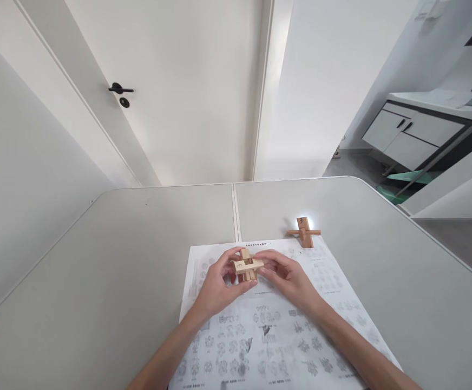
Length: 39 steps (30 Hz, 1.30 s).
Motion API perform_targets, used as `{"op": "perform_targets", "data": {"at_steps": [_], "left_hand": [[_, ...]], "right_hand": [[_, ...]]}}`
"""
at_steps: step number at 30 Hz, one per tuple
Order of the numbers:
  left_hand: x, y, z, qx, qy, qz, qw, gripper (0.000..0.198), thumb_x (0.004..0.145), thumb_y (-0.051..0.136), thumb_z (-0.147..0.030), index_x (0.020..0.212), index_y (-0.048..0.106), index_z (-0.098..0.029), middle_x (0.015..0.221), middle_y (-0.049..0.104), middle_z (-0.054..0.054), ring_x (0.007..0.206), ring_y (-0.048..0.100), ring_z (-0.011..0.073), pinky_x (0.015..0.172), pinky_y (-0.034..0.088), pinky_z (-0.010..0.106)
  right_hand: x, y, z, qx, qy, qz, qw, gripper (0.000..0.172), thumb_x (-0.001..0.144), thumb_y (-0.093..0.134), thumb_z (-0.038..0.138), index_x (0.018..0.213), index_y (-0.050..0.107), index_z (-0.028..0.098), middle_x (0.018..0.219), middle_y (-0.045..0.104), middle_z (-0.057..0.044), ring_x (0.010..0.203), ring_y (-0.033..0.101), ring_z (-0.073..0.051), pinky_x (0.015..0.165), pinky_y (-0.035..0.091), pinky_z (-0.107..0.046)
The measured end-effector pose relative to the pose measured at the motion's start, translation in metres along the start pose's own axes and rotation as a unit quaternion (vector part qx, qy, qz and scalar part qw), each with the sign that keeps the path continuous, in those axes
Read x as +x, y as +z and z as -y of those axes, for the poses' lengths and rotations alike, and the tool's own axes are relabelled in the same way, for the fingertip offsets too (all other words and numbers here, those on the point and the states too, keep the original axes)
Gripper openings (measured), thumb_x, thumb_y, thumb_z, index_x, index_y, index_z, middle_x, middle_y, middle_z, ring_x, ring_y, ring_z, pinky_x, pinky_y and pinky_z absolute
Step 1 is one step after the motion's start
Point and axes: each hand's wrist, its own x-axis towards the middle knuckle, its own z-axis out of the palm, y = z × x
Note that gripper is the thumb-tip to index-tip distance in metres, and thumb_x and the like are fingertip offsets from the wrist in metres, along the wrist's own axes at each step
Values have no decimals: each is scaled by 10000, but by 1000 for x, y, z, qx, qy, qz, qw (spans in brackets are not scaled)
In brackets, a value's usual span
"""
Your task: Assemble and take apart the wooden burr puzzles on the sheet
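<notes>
Between my two hands is a light wooden interlocking puzzle (247,265), made of several notched bars, with a dark mark on the crosswise bar. My left hand (218,284) grips its left side, thumb along the lower front and fingers behind. From the right, my right hand (287,273) pinches the end of the crosswise bar between thumb and fingers. Beyond my right hand, two or more darker wooden puzzle pieces (304,233) lie joined in a cross at the sheet's upper right edge. Under my hands spreads a large printed sheet (268,346) with grey puzzle drawings.
The grey table (118,281) has a seam (236,211) running away from me. Behind it stand a pale door (187,81) with a black handle (121,89) and a white wall. A sink cabinet (414,130) is at the far right, past the table's edge.
</notes>
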Motion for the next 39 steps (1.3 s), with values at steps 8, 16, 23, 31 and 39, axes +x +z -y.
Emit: {"op": "perform_targets", "data": {"at_steps": [8,16,23,31,39], "left_hand": [[0,-2,0,-22,5,41,999,593,771,847,-343,1286,561,-273,1016,707,25,805,636,168,738,525,312],[-1,-5,2,-36,10,61,997,630,760,874,-316,1299,549,-272,1011,681,25,833,596,165,756,476,293],[1,-4,1,-65,19,36,997,375,1029,497,-519,1219,607,-216,804,606,3,652,517,126,629,430,256],[2,1,5,-70,3,22,997,335,1034,494,-514,1104,604,-205,670,540,-45,560,478,107,533,367,225],[1,2,9,-69,9,35,997,332,1041,469,-519,1080,583,-209,666,515,-52,583,484,115,572,412,238]], "right_hand": [[2,3,-5,-77,-101,-44,991,217,971,675,391,1167,756,349,1135,657,-102,1052,650,-296,914,577,-492],[1,1,-2,-138,-142,-50,979,177,987,659,315,1139,748,317,1110,670,-93,995,674,-262,865,597,-444],[-1,4,-7,-178,-187,-50,965,175,986,652,251,1145,710,296,1125,673,-81,1017,690,-241,886,599,-424],[0,5,-10,-188,-205,-44,959,139,984,646,235,1108,692,278,1108,693,-78,1006,708,-240,851,614,-397],[-2,6,-14,-208,-212,-48,954,146,993,639,232,1122,687,278,1100,695,-78,1002,711,-241,847,620,-395]]}}
